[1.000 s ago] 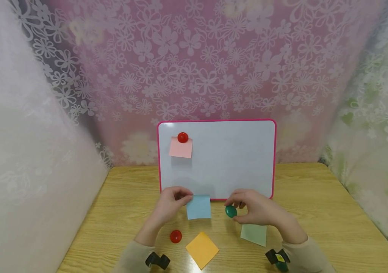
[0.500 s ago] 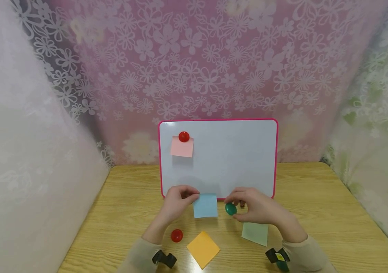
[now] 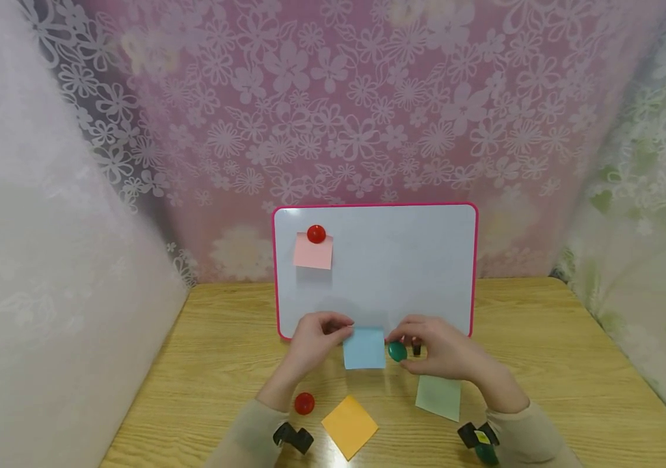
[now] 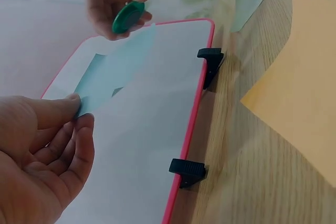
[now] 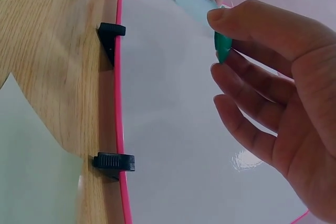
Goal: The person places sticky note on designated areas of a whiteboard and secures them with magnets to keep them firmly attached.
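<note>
In the head view my left hand (image 3: 317, 341) pinches a blue sticky note (image 3: 364, 349) by its upper left corner, in front of the lower edge of a pink-framed whiteboard (image 3: 415, 273). My right hand (image 3: 444, 348) holds a round green magnet (image 3: 397, 351) between thumb and fingers, right beside the note's right edge. The left wrist view shows the magnet (image 4: 128, 17) tilted, close above the note's far end. A pink sticky note (image 3: 313, 253) hangs on the board's upper left under a red magnet (image 3: 317, 234).
On the wooden table (image 3: 192, 390) lie a red magnet (image 3: 304, 403), an orange sticky note (image 3: 350, 428) and a pale green sticky note (image 3: 438, 396). Another green magnet (image 3: 487, 455) is partly hidden by the right sleeve. Black clips (image 5: 113, 162) support the board's lower edge.
My left hand has carried the blue note to the right and slightly up, closer to the green magnet. The right hand has risen only slightly, still holding the magnet.
</note>
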`<control>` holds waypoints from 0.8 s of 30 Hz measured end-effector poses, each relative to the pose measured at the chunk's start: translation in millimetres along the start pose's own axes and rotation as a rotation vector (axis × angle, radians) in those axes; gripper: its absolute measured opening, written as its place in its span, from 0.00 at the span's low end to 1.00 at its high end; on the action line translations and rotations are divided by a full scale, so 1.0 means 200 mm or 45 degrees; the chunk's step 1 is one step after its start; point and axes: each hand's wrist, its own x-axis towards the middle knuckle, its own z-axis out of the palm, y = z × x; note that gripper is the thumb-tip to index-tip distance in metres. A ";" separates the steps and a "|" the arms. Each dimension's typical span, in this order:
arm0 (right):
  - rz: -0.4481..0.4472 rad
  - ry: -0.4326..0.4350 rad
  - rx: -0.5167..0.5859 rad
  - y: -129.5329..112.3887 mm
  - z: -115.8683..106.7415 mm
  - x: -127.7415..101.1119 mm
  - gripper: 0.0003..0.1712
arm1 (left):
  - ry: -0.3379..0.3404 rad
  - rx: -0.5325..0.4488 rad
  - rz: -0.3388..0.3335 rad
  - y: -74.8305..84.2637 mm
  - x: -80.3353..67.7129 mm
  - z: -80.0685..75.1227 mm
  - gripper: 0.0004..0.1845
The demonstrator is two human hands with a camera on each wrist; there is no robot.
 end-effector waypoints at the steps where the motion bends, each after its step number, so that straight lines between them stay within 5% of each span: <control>1: -0.006 0.012 -0.002 0.00 0.00 0.00 0.21 | 0.002 -0.003 0.001 0.01 0.00 0.01 0.05; 24: -0.069 0.252 -0.094 0.00 -0.04 0.01 0.23 | 0.001 -0.044 0.001 0.02 0.08 0.10 0.03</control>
